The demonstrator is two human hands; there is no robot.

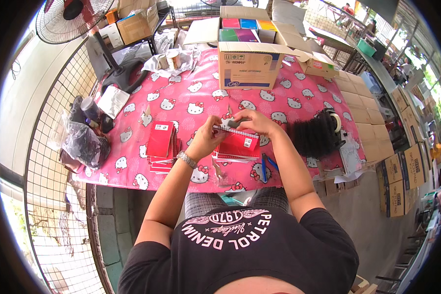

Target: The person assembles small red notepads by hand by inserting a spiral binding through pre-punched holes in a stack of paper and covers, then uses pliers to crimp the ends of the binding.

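Note:
A red spiral notebook [236, 145] lies in front of me on top of a few others, its bound edge turned away from me. My left hand [208, 136] is closed on the left end of that bound edge. At the far edge my right hand [256, 122] is closed, its fingertips pinching a small dark grey thing [233, 124] close to the binding; its kind is not clear. To the left sits an uneven stack of red notebooks [159, 146]. Blue-handled pliers [265, 168] lie just right of the notebook, near my right forearm.
A pile of black binding coils [311, 134] and a tape roll [335, 122] lie on the right. A cardboard box [250, 68] with colourful notebooks stands at the back. Plastic bags [83, 142] and a fan [117, 76] occupy the left. A patterned pink cloth [196, 108] covers the table.

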